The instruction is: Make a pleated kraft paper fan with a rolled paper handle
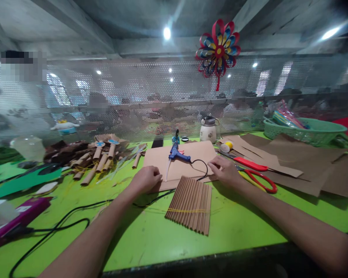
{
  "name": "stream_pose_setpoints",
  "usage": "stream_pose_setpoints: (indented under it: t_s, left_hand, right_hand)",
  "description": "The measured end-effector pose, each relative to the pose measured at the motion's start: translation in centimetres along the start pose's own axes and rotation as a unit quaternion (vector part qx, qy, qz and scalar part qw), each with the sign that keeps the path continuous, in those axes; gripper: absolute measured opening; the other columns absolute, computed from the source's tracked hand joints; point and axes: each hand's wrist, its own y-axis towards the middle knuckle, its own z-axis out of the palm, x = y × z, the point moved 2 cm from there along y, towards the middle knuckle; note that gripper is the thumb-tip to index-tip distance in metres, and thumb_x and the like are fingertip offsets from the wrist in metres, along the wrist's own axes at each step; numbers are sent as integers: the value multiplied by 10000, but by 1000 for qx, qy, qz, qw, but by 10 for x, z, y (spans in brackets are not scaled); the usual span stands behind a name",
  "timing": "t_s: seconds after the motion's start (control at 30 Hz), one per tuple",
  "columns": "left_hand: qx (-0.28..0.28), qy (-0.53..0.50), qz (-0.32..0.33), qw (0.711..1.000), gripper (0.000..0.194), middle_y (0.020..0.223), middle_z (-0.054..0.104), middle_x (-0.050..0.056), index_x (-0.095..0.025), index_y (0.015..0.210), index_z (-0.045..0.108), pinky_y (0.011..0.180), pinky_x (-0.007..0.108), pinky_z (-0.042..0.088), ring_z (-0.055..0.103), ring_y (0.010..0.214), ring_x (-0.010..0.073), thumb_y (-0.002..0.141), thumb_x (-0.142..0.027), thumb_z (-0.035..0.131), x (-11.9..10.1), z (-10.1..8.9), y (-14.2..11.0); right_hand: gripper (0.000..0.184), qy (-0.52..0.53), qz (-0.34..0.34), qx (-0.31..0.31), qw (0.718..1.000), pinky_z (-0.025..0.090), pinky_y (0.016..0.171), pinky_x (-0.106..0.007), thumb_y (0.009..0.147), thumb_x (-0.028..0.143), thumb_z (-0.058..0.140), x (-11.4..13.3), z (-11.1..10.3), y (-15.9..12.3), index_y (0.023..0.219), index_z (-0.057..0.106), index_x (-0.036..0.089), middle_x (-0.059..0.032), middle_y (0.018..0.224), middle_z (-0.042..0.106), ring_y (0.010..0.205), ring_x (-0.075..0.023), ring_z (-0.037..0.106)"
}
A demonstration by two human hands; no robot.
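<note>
At ten and two o'clock from the pleated paper [190, 202], the left hand [146, 178] and right hand [225, 170] curl, grips unclear, perhaps aligning the brown sheet [180, 168], seemingly needing even pressure next.

Pleated brown paper [189, 199] is lying at the near centre, yellow strands [188, 211] crossing its near part; beyond, a blue glue gun [178, 155] is resting on a tan sheet [198, 149], handle pointing right.

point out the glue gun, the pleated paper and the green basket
Glue gun [176, 154], head view: its blue body
Pleated paper [190, 199], head view: its folded middle
Green basket [311, 133], head view: its front wall
</note>
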Motion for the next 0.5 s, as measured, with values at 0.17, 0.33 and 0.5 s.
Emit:
stream_pose_setpoints:
  t_s: [0.17, 0.33, 0.5]
  left_hand:
    - [5, 4, 9, 1000, 248, 823, 724, 96, -184, 766, 708, 627, 280, 394, 629, 759, 217, 798, -349, 525, -2, -1, -1]
    - [15, 6, 22, 1000, 184, 834, 729, 84, -197, 785, 722, 636, 269, 408, 639, 775, 215, 755, -256, 551, -3, -3, -1]
    - [9, 21, 42, 999, 202, 868, 717, 89, -211, 792, 730, 666, 286, 414, 635, 801, 227, 736, -212, 536, -4, -2, -4]
  right_hand:
    - [164, -24, -5, -9, 1000, 445, 643, -314, 875, 172, 538, -2, -1, -1, 736, 624, 181, -57, 732, 620, 701, -191, 575]
    - [193, -79, -13, -5, 997, 467, 698, -337, 891, 188, 523, -3, 1, 8, 721, 613, 182, -60, 739, 616, 748, -201, 579]
    - [145, -151, -15, 76, 985, 497, 824, -385, 915, 262, 578, 5, 19, 55, 856, 635, 143, -37, 902, 649, 895, -184, 613]
